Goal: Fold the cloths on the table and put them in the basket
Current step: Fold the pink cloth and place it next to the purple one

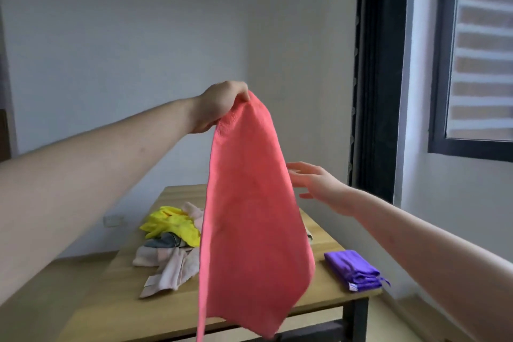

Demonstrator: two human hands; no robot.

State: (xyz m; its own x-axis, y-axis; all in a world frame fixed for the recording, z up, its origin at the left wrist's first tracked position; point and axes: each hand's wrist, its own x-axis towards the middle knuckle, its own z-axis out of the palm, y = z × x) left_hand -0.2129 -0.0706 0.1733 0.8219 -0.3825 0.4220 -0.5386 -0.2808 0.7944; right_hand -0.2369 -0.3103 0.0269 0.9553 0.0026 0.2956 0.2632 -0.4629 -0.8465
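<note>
The left hand pinches a pink cloth up high over the table. The right hand is spread wide beside it. A folded purple cloth has a little tag, too small to read.

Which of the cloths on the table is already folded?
The purple cloth, lying alone near the table's right edge, is a neat folded rectangle. The yellow cloth and the pale pink cloths are a crumpled heap on the left.

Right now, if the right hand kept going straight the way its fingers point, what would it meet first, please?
Most likely the pink cloth hanging from the left hand: the right hand is open, fingers pointing at the cloth's right edge. Depth is unclear from this one view.
</note>
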